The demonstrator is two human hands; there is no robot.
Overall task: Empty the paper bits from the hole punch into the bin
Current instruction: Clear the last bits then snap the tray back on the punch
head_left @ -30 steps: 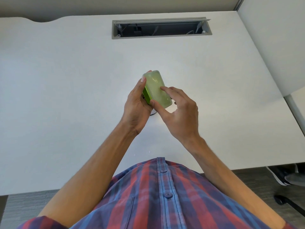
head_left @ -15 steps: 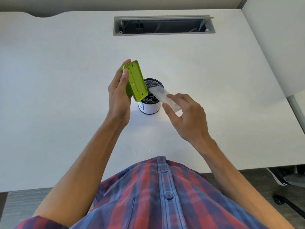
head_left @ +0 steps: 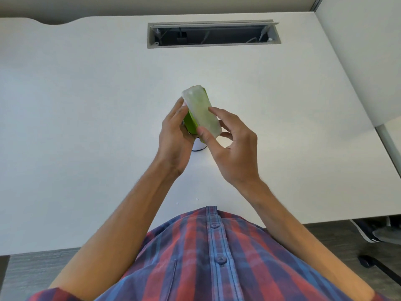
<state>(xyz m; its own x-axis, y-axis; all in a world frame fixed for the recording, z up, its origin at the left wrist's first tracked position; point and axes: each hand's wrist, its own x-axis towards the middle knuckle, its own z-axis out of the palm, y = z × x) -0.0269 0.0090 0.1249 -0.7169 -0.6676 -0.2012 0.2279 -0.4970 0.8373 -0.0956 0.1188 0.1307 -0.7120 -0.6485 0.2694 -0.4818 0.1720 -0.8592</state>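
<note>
Two hands hold one green hole punch [head_left: 191, 123] above the white worktop [head_left: 86, 127]: left hand [head_left: 175, 135] wraps its side, right hand [head_left: 230, 148] pinches its clear tray [head_left: 202, 110]. One bin [head_left: 198, 145] sits just beneath, mostly hidden.

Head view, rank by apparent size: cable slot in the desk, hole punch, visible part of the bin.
1. Cable slot, largest in frame.
2. Hole punch, held up in both hands, so nearness to the camera inflates it.
3. Bin, only a sliver shows below the hands; its true size cannot be judged.
</note>
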